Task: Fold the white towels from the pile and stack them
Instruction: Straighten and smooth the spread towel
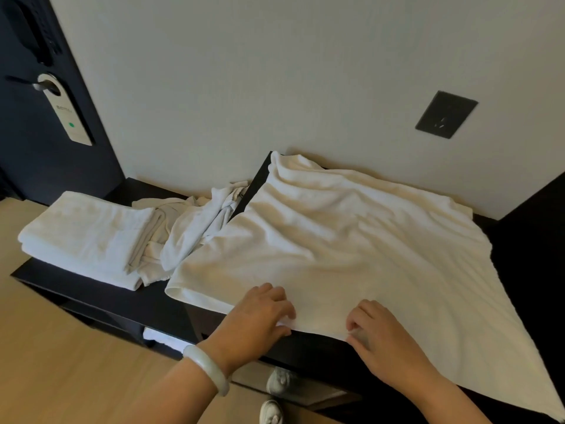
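**Left grip** [260, 313]: closed on the near hem of the large white terry towel [351, 249]. The fingers are curled on top of the cloth and the thumb is under the hem, at the front edge of the dark rectangular table [122, 298]. The forearm enters from the lower left, with a pale, milky stone bangle [208, 370] on the wrist.

**Right grip** [379, 341]: just beside the left, pinching the same hem between thumb and curled fingers. The fingertips are partly hidden by the back of the hand, and the forearm is cut off at the bottom edge.

**Towel:** spread out and rumpled over the right part of the table. Its far edge is bunched against the pale wall, and its right corner hangs past the table front and is cut off by the frame. It hides the table top beneath it.

**To the left:** a crumpled pile of white towels [189, 228] touches the spread towel. How many pieces it holds cannot be told. Beyond it, a stack of folded white towels [85, 240] lies at the table's left end, touching the pile.

**Below the table:** a white item on a lower shelf [162, 336] is too hidden to identify. A white shoe [272, 414] stands on the light wooden floor [76, 362], cut off at the bottom edge.
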Demonstrator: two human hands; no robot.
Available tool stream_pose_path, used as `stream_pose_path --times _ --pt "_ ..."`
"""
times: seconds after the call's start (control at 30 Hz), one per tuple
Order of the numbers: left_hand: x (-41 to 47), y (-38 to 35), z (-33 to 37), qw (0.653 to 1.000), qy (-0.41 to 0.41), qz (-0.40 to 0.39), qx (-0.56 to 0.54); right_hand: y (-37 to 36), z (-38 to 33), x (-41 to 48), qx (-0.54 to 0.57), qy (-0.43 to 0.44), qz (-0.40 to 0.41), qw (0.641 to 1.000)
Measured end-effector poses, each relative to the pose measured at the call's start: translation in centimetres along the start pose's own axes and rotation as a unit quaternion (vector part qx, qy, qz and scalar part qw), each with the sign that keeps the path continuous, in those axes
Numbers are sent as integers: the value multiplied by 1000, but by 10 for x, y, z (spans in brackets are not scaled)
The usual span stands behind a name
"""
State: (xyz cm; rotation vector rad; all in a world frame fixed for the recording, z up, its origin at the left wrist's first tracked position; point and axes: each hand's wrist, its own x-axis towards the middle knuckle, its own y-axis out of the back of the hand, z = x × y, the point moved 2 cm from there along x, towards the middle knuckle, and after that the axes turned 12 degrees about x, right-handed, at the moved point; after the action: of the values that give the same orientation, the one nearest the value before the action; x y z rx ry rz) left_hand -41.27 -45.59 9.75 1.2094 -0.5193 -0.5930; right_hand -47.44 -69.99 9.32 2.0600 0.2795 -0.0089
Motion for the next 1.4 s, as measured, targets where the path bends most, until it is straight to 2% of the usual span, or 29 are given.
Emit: stream_pose_path --times 0.13,0.2,0.27,0.37,0.53,0.63,0.7,0.77,0.83,0.87,0.93,1.0,1.03,1.1,1.13,1.2,1.23,1.4 --pt "4 0 3 997 -68 16 43 -1 5 -16 -37 5 21 999" --pt "2 7 4 990 -91 76 71 4 2 -19 -20 15 83 996" --pt "1 11 3 988 -73 117 64 9 -1 -21 -11 30 140 990" --pt "-7 3 0 987 -71 107 99 2 3 -23 -24 28 93 995" --pt "-23 -10 -18 996 -27 71 42 1 11 -26 81 -36 7 996" --pt "-21 -10 -25 998 -11 60 5 6 8 -20 127 -64 16 990" --pt "-16 -7 -26 997 11 77 -18 6 8 -14 110 -63 33 991" --pt "-8 1 -32 987 57 148 -6 4 9 -10 96 -76 -3 992" --pt "4 9 -50 962 168 213 35 4 11 -1 98 -105 -33 989" --pt "9 15 -65 944 239 220 52 7 12 6 98 -115 -14 988" --pt "17 27 -97 913 368 176 15 13 14 27 88 -102 93 987" --pt "29 35 -123 889 439 93 -86 12 10 48 44 -64 196 977" --pt "34 38 -132 882 455 52 -112 7 11 57 16 -65 220 973" --pt "43 39 -147 872 472 -33 -125 -8 19 63 -22 -98 233 967" --pt "46 42 -152 865 482 -39 -137 -15 22 62 -25 -107 238 965" --pt "47 48 -155 883 443 -119 -104 -21 28 61 -15 -105 245 964" --pt "48 50 -158 881 438 -135 -121 -22 30 61 -17 -99 241 965" --pt "59 55 -160 810 481 -98 -320 -20 30 66 -44 -112 169 978"
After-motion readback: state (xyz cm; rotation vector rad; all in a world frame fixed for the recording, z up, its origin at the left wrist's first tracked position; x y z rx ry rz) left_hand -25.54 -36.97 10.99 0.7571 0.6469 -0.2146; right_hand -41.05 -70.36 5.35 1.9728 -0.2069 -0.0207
